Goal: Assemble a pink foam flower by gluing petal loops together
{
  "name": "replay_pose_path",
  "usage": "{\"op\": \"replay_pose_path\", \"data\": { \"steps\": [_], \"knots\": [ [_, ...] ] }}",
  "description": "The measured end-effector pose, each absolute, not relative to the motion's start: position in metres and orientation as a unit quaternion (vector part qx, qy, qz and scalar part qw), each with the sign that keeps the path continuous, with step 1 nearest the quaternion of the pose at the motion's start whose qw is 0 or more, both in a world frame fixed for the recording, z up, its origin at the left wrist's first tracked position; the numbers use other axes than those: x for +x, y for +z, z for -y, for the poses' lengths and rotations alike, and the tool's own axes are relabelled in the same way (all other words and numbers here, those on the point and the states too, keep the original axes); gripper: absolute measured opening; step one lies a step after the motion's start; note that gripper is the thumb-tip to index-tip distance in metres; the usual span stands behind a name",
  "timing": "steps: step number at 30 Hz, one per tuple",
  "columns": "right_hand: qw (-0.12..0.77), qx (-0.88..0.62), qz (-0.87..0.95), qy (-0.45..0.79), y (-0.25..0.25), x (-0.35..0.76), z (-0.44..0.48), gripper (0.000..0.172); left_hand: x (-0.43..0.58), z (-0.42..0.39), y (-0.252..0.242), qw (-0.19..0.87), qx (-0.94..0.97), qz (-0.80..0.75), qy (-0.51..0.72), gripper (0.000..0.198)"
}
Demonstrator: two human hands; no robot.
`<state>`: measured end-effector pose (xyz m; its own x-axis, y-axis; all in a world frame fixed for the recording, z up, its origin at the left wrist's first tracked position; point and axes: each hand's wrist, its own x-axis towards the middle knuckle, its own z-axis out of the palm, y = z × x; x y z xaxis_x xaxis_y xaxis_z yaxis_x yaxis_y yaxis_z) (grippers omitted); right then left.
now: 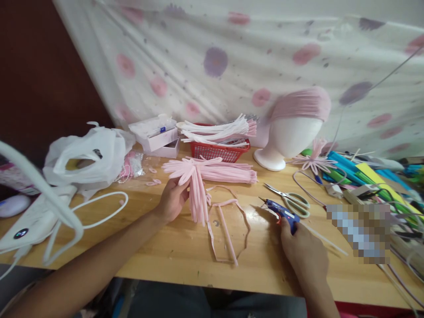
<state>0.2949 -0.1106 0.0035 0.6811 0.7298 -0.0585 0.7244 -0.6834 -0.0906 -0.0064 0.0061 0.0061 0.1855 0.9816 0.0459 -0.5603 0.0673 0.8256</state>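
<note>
My left hand (172, 201) is closed around a pink pipe-cleaner flower (198, 198), with loops fanned out at the top and a bunch of strands hanging down. Behind it lies a bundle of pink pipe cleaners (236, 173). My right hand (306, 251) grips the handle of a blue hot glue gun (281, 211), whose nozzle points left and away from me. A white glue stick or rod (326, 239) stretches out behind the gun. Just beyond it rest scissors (291, 198). Between my hands, a straight pink pipe cleaner (228, 236) lies on the table among thin bent strips.
At the back stand a red basket (217, 152) of pipe cleaners and a white foam head (291, 137) with a pink band. White boxes (160, 141) and a plastic bag (89, 159) sit left. Cables, a blurred patch and coloured bundles (347, 170) crowd the right.
</note>
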Motion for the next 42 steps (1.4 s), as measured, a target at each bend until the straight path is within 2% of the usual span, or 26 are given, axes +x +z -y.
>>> {"op": "replay_pose_path", "data": {
  "steps": [6, 8, 10, 12, 14, 16, 20, 23, 25, 30, 32, 36, 42],
  "knots": [
    [0.018, -0.939, 0.344, 0.020, 0.006, 0.287, 0.111, 0.060, -0.005, -0.008, 0.003, 0.678, 0.374, -0.275, 0.570, 0.046],
    [0.071, -0.930, 0.358, -0.038, 0.006, 0.284, 0.114, 0.052, -0.005, -0.008, 0.002, 0.679, 0.370, -0.276, 0.571, 0.046],
    [0.162, -0.896, 0.406, -0.084, 0.004, 0.274, 0.117, 0.040, -0.004, -0.008, 0.002, 0.681, 0.369, -0.275, 0.570, 0.046],
    [0.254, -0.829, 0.494, -0.061, 0.000, 0.255, 0.117, 0.032, -0.004, -0.007, 0.002, 0.681, 0.369, -0.277, 0.569, 0.047],
    [0.296, -0.748, 0.594, 0.010, -0.005, 0.229, 0.112, 0.030, -0.004, -0.007, 0.001, 0.681, 0.367, -0.280, 0.568, 0.049],
    [0.249, -0.737, 0.627, 0.033, -0.008, 0.203, 0.102, 0.024, -0.004, -0.007, 0.000, 0.682, 0.364, -0.282, 0.568, 0.050],
    [0.095, -0.789, 0.606, 0.045, -0.008, 0.171, 0.079, 0.023, -0.003, -0.006, -0.002, 0.682, 0.367, -0.276, 0.569, 0.051],
    [0.059, -0.795, 0.601, 0.057, -0.007, 0.170, 0.070, 0.021, -0.002, -0.005, -0.001, 0.682, 0.366, -0.272, 0.572, 0.052],
    [0.105, -0.786, 0.606, 0.058, -0.006, 0.175, 0.070, 0.020, -0.001, -0.005, 0.002, 0.681, 0.361, -0.275, 0.574, 0.052],
    [0.403, -0.683, 0.607, -0.046, 0.015, 0.179, 0.083, 0.017, -0.001, -0.003, 0.005, 0.682, 0.356, -0.287, 0.570, 0.055],
    [0.472, -0.632, 0.608, -0.090, 0.028, 0.170, 0.085, 0.017, -0.001, -0.003, 0.004, 0.682, 0.354, -0.293, 0.570, 0.055],
    [0.522, -0.561, 0.633, -0.108, 0.040, 0.143, 0.072, 0.013, 0.000, -0.003, 0.001, 0.677, 0.346, -0.302, 0.575, 0.047],
    [0.514, -0.569, 0.636, -0.088, 0.031, 0.122, 0.051, 0.019, 0.001, -0.005, -0.003, 0.680, 0.341, -0.274, 0.588, 0.033]
  ]
}}
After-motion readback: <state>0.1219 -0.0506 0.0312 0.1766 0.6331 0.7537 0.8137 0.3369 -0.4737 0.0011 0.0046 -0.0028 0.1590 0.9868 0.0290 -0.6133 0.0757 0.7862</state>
